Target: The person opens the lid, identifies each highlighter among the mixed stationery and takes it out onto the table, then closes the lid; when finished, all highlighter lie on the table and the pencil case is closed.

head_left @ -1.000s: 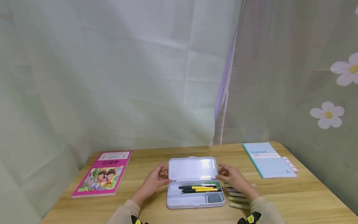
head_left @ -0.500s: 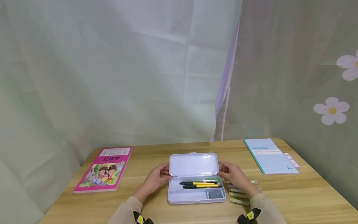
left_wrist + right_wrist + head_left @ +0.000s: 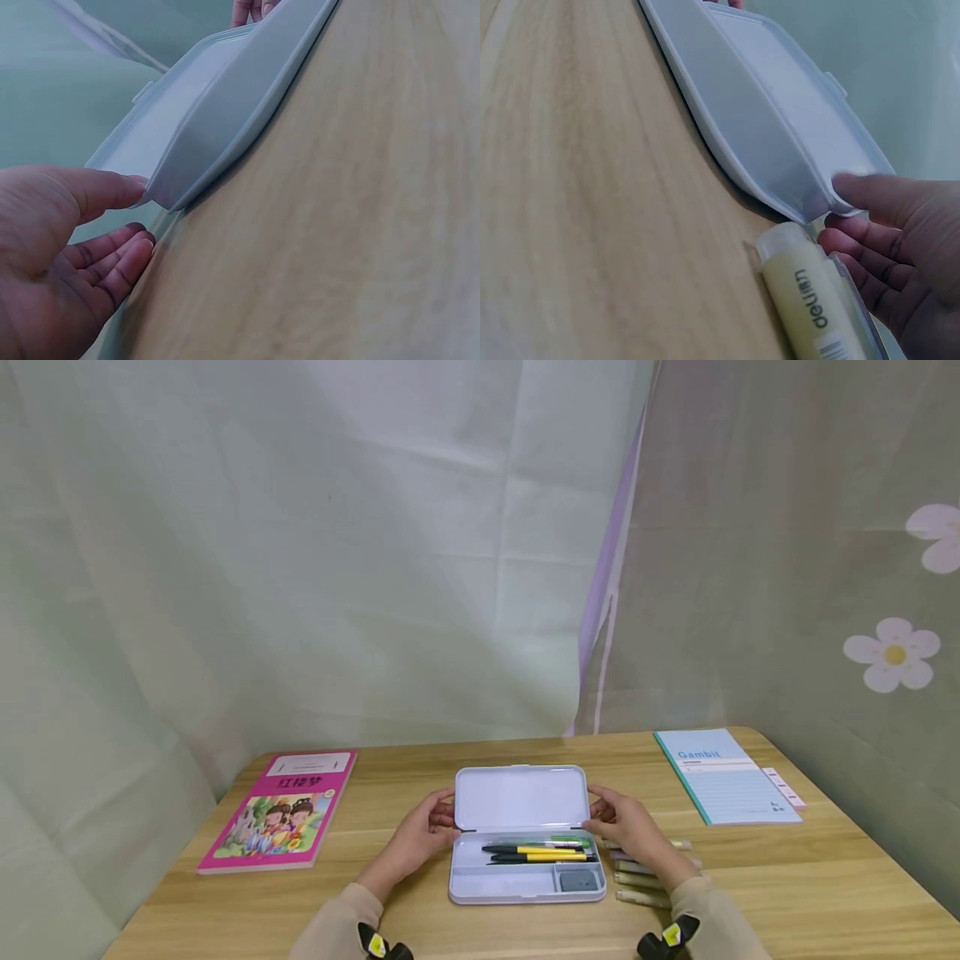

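Observation:
A pale plastic pencil case lies with its lid raised towards the back. In its tray are a yellow-and-black pen, a green-ended pen and a grey eraser in a small compartment. My left hand holds the case's left side near the hinge, its thumb on the lid corner in the left wrist view. On the other side my right hand pinches the matching corner, thumb above and curled fingers below, as the right wrist view shows.
Several pale highlighter-like pens lie beside the case, under my right wrist; one tube reads "deli". A pink book lies at the left of the wooden table. A blue notebook with pink tabs lies at the right.
Both hands have moved in slightly against the corners of the case near the hinge. The whole scene sits a little higher in the head view; case and lid look the same.

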`<state>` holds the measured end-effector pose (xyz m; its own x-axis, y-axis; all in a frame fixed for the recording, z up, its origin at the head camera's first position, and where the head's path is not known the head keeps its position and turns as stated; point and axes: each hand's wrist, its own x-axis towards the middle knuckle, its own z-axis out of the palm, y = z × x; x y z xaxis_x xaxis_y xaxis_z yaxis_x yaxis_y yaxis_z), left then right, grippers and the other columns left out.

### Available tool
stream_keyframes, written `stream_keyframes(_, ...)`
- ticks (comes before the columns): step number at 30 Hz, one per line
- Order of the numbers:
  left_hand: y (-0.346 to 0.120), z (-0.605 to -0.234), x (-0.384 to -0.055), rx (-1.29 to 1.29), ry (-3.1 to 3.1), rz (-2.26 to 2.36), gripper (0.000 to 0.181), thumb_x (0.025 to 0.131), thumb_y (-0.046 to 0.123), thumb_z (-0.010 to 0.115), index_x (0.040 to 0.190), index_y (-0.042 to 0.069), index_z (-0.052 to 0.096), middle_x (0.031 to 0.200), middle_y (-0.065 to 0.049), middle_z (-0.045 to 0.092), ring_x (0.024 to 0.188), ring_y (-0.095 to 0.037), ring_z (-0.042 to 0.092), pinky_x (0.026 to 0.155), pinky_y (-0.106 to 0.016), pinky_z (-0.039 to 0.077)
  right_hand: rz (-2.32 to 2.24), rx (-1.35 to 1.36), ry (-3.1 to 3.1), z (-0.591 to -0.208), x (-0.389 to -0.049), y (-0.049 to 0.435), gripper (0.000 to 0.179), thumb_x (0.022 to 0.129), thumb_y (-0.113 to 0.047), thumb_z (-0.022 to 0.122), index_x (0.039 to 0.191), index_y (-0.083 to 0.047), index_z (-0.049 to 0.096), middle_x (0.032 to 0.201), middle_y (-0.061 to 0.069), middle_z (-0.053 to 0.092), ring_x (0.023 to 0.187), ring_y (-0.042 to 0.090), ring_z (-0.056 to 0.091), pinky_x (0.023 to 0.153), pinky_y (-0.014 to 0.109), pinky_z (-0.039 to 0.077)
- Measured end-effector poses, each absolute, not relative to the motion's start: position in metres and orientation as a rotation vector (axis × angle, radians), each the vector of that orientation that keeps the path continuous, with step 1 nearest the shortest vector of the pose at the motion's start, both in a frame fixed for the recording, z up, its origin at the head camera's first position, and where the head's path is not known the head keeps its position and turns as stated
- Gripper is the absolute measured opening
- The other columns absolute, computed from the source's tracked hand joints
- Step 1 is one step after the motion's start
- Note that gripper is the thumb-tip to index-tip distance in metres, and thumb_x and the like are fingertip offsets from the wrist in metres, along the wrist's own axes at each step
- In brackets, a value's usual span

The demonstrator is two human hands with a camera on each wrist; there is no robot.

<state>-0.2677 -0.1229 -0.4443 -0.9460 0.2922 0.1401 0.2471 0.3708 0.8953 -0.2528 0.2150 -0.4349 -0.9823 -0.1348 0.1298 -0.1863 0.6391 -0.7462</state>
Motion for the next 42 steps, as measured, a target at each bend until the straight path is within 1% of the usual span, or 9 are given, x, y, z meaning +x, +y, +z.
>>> stream_keyframes(6,-0.123,-0.446,-0.267,0.503,2.564,1.682,0.06,0.083,-0.006,0.068,0.137,-0.004,0.043,0.112,-0.021,0.061,0.1,-0.029,0.061,0.077,-0.018,0.052,1.266,0.292,-2.808,-0.435,-0.254,0.216,0.062,0.083,-0.008,0.073,0.137,0.004,0.047,0.091,0.003,0.064,0.08,0.011,0.056,0.065,0.018,0.049)
stream_keyframes(8,-0.124,-0.449,-0.27,0.506,2.559,1.685,0.06,0.083,-0.004,0.069,0.137,-0.001,0.044,0.112,-0.019,0.061,0.099,-0.026,0.06,0.078,-0.018,0.051,1.261,0.318,-2.806,-0.435,-0.254,0.217,0.063,0.083,-0.009,0.073,0.138,0.004,0.045,0.091,0.003,0.064,0.079,0.011,0.056,0.065,0.018,0.049)
stream_keyframes(14,-0.125,-0.45,-0.269,0.509,2.55,1.715,0.06,0.082,-0.004,0.069,0.135,0.006,0.044,0.109,-0.018,0.061,0.097,-0.024,0.06,0.077,-0.018,0.051,1.214,0.4,-2.784,-0.437,-0.253,0.217,0.067,0.083,-0.009,0.073,0.141,0.002,0.041,0.095,0.004,0.065,0.079,0.009,0.058,0.065,0.018,0.051)
stream_keyframes(23,-0.125,-0.452,-0.268,0.527,2.592,1.681,0.055,0.085,-0.002,0.068,0.132,0.015,0.044,0.112,-0.015,0.062,0.097,-0.023,0.061,0.076,-0.018,0.05,1.205,0.35,-2.791,-0.438,-0.251,0.214,0.062,0.085,-0.01,0.072,0.14,-0.005,0.044,0.094,0.002,0.065,0.079,0.008,0.058,0.065,0.019,0.05)
stream_keyframes(27,-0.124,-0.454,-0.267,0.551,2.607,1.683,0.048,0.085,-0.002,0.068,0.126,0.014,0.047,0.113,-0.015,0.063,0.098,-0.023,0.062,0.077,-0.018,0.051,1.194,0.355,-2.801,-0.438,-0.25,0.215,0.057,0.085,-0.011,0.071,0.137,-0.005,0.048,0.093,0.002,0.065,0.079,0.009,0.058,0.065,0.019,0.05)
stream_keyframes(32,-0.124,-0.454,-0.265,0.597,2.646,1.653,0.039,0.085,-0.001,0.068,0.119,0.01,0.05,0.111,-0.015,0.063,0.097,-0.024,0.062,0.077,-0.019,0.052,1.188,0.373,-2.811,-0.436,-0.249,0.218,0.053,0.087,-0.016,0.07,0.135,-0.006,0.051,0.092,0.002,0.066,0.079,0.009,0.058,0.065,0.02,0.05)
stream_keyframes(36,-0.122,-0.451,-0.265,0.608,2.679,1.625,0.038,0.085,-0.002,0.067,0.117,0.01,0.051,0.11,-0.013,0.063,0.098,-0.024,0.063,0.077,-0.019,0.052,1.187,0.403,-2.794,-0.431,-0.248,0.223,0.051,0.089,-0.023,0.068,0.134,-0.006,0.052,0.095,0.003,0.067,0.08,0.008,0.058,0.066,0.02,0.05)
stream_keyframes(42,-0.121,-0.451,-0.263,0.617,2.72,1.612,0.037,0.084,-0.003,0.068,0.115,0.011,0.053,0.107,-0.011,0.064,0.096,-0.023,0.063,0.074,-0.019,0.051,1.173,0.477,-2.766,-0.417,-0.244,0.228,0.052,0.091,-0.03,0.065,0.132,0.0,0.053,0.102,0.006,0.068,0.088,0.013,0.06,0.072,0.023,0.051)
